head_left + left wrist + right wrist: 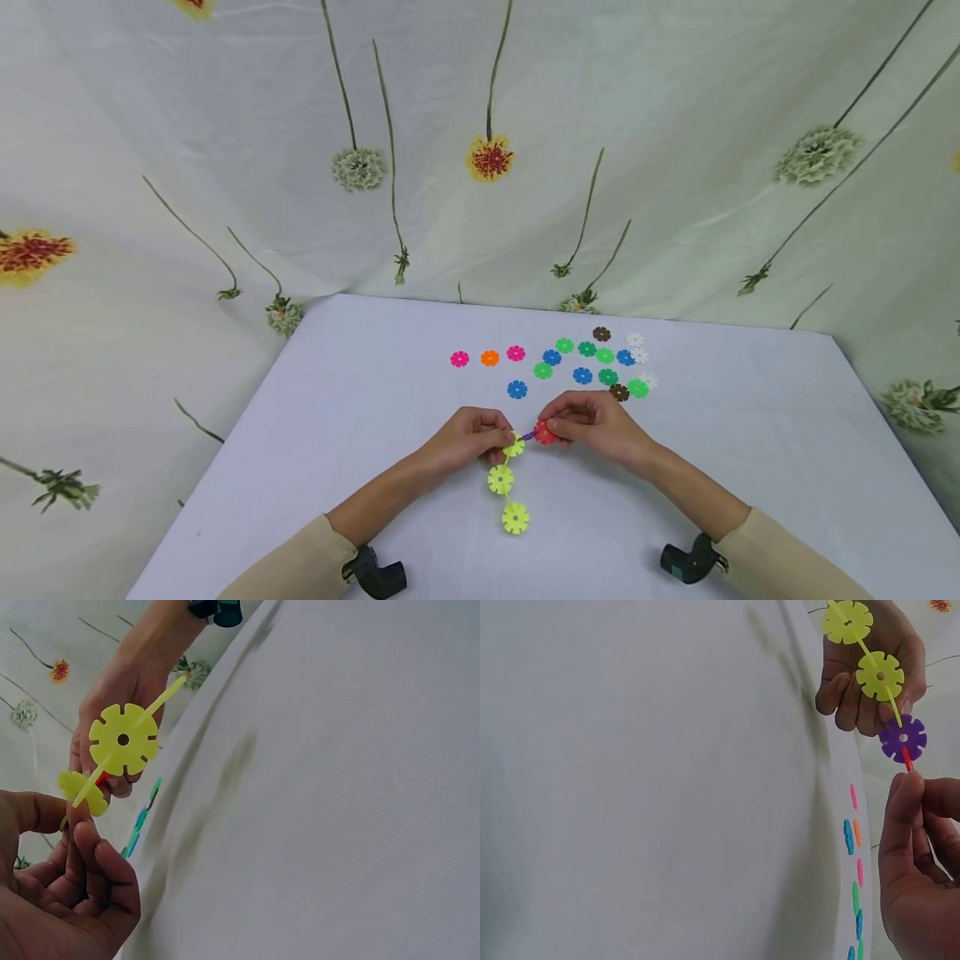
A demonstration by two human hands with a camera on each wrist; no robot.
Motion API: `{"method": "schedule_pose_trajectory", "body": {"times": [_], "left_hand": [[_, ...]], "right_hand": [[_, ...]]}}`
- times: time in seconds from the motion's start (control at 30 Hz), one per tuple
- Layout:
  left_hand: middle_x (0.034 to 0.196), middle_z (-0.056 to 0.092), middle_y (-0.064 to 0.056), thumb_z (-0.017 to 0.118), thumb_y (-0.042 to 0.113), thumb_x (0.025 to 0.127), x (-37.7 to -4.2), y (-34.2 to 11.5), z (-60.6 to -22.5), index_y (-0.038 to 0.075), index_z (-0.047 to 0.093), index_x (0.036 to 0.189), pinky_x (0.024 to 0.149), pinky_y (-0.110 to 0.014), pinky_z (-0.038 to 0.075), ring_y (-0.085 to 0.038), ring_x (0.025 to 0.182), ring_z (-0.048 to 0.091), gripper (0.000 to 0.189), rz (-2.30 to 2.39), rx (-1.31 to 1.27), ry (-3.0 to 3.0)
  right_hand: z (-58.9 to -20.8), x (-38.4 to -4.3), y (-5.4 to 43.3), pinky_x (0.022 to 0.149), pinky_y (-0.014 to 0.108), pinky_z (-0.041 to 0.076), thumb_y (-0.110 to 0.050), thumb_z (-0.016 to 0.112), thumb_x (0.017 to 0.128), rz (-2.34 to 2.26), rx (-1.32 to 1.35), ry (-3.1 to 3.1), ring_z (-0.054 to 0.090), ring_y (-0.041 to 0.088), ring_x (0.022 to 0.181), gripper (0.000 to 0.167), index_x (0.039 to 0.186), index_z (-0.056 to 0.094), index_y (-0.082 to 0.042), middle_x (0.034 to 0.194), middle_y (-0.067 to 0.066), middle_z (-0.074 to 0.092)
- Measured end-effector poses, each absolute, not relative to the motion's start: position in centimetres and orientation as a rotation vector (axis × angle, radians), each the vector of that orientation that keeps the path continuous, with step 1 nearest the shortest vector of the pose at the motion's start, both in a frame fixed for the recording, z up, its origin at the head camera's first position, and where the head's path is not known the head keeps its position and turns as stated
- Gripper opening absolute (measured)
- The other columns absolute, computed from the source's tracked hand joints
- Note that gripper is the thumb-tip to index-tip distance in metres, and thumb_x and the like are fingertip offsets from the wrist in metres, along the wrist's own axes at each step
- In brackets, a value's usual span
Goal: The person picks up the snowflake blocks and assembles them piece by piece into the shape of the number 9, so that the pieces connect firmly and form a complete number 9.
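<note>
A chain of notched plastic snowflake discs hangs between the two hands above the white table. My left hand (467, 437) pinches a yellow disc near the chain's upper end. Below it dangle more yellow discs (515, 525), slotted together edge to edge at crossed angles. On the other side a purple disc (915, 738) joins the yellow part. A red disc (545, 432) meets the purple disc's edge, and my right hand (598, 427) pinches it between thumb and fingers. In the right wrist view only a sliver of the red disc shows; whether it is fully slotted in, I cannot tell.
Loose discs lie flat on the white table (360, 375) beyond the hands: pink (460, 364), orange (490, 363), several blue and green, brown (602, 338) and white ones at the right. A flowered cloth (675, 208) hangs behind the table.
</note>
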State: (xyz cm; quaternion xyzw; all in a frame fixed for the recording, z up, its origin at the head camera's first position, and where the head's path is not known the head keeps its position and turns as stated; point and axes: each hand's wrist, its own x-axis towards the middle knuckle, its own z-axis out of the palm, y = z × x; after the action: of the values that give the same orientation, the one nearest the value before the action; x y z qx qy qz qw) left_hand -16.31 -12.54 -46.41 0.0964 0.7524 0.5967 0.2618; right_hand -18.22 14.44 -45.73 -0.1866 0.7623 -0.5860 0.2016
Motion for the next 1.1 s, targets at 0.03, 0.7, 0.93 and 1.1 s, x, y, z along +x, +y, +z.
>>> {"method": "schedule_pose_trajectory", "body": {"times": [0.03,0.7,0.93,1.1], "left_hand": [[0.077,0.069,0.002,0.068,0.023,0.103,-16.3,-12.6,-46.4,0.003,0.071,0.104,0.075,-0.019,0.055,-0.011,0.072,0.062,0.02,1.613,0.264,2.037],[0.093,0.081,-0.01,0.068,0.018,0.104,-16.1,-12.5,-46.1,0.0,0.07,0.111,0.082,-0.022,0.062,-0.012,0.079,0.076,0.019,1.594,0.38,1.88],[0.094,0.08,-0.01,0.067,0.024,0.106,-16.0,-12.5,-45.8,0.002,0.071,0.113,0.084,-0.021,0.061,-0.014,0.083,0.076,0.023,1.57,0.419,1.921],[0.09,0.074,0.002,0.066,0.026,0.106,-16.1,-12.0,-46.0,0.003,0.071,0.113,0.082,-0.021,0.058,-0.014,0.082,0.068,0.025,1.622,0.419,1.995]], "right_hand": [[-45.7,-18.2,14.4,0.08,0.026,0.064,-0.014,0.071,0.103,-1.639,-0.527,2.127,0.076,0.027,0.085,0.02,0.119,0.075,-0.003,0.107,0.017,0.079],[-44.5,-18.2,13.8,0.078,0.027,0.064,-0.018,0.075,0.102,-1.635,-0.561,2.208,0.075,0.019,0.08,0.026,0.119,0.073,0.001,0.102,0.014,0.079],[-44.3,-18.5,13.8,0.081,0.028,0.065,-0.021,0.074,0.102,-1.669,-0.501,2.134,0.076,0.025,0.085,0.025,0.118,0.073,-0.001,0.101,0.01,0.08],[-44.5,-18.5,13.7,0.081,0.028,0.065,-0.02,0.074,0.102,-1.699,-0.481,2.077,0.077,0.019,0.085,0.026,0.119,0.071,0.001,0.097,0.004,0.08]]}}
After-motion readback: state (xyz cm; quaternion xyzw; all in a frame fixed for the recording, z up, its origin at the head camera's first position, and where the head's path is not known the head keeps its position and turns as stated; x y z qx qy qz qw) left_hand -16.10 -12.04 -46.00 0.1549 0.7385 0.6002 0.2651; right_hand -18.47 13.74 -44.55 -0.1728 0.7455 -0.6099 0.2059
